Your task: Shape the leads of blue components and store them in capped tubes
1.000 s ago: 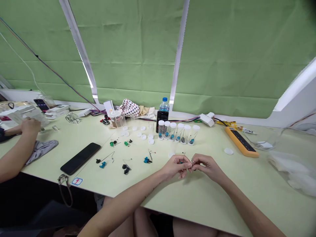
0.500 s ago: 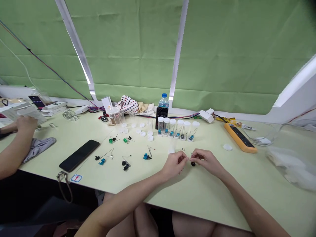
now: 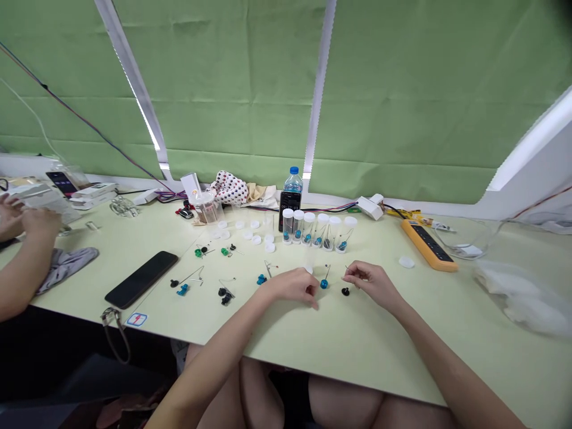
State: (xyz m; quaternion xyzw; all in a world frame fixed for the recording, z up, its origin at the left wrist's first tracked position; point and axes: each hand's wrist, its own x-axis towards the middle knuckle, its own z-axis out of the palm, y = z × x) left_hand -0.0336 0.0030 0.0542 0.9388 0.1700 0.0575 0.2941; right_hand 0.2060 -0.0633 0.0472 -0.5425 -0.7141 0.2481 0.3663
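My left hand (image 3: 298, 287) is palm down over the table, its bent fingers apart and nothing visible in them. Just behind it is a clear tube (image 3: 308, 257), partly hidden. My right hand (image 3: 367, 281) pinches a thin metal pin (image 3: 347, 269). Below its fingertips lies a black knob-like part (image 3: 345, 292). A blue part (image 3: 324, 284) with a thin rod stands between my hands. Further back, a row of capped clear tubes (image 3: 308, 229) holds blue and dark parts.
Blue (image 3: 182, 289), black (image 3: 226, 297) and green (image 3: 224, 252) parts lie left. White caps (image 3: 256, 239) are behind them. A black phone (image 3: 142, 279), an orange power strip (image 3: 428, 245), a bottle (image 3: 294, 180) and a plastic bag (image 3: 522, 298) surround them. Another person's hands (image 3: 38, 220) are far left.
My left hand has moved left, away from my right hand, and its pinch has opened. The blue part between them now shows. The view has shifted slightly.
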